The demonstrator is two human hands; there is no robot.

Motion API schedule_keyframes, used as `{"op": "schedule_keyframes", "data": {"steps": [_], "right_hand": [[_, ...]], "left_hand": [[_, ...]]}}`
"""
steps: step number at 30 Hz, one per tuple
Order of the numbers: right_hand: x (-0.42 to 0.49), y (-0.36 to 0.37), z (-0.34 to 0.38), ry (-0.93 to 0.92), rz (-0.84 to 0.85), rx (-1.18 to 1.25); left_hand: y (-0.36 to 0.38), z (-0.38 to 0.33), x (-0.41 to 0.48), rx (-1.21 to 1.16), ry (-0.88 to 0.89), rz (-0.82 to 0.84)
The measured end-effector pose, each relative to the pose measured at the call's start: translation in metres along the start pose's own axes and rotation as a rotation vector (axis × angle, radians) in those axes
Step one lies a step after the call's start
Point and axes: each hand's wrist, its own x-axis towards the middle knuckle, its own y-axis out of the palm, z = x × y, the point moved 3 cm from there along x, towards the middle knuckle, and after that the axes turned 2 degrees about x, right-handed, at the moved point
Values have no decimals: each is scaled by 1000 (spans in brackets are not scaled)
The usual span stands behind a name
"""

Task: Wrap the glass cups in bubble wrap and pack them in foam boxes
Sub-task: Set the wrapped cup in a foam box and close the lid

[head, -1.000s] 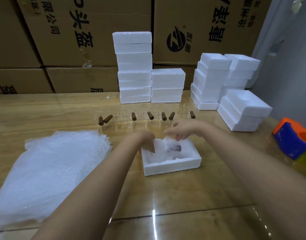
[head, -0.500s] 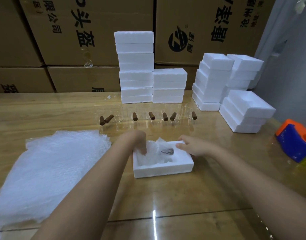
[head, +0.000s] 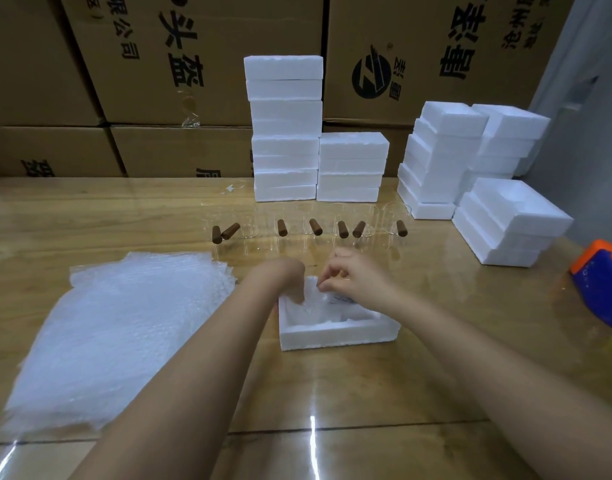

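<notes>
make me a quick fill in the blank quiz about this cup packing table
1. The pile of clear bubble wrap sheets lies to the ____ of the open white foam box.
2. The right hand pinches the wrap of the bubble-wrapped glass cup, which sits inside the ____.
3. The row of unwrapped clear glass cups beyond it shows ____ brown wooden handles.
4. The blue plastic object at the table's right edge has an ____ top.

Missing words: left; foam box; seven; orange

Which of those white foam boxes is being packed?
The lone open foam box under the left hand and right hand, holding a bubble-wrapped bundle; the others sit in stacks behind.
</notes>
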Motion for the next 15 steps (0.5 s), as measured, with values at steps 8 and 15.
{"op": "schedule_keyframes", "data": {"steps": [8,15], "right_hand": [[15,-3,17,146,264,-285],[10,9,14,156,235,-330]], "left_hand": [[1,3,-7,-10,47,-66],[4,19,-60,-98,382,-428]]}}
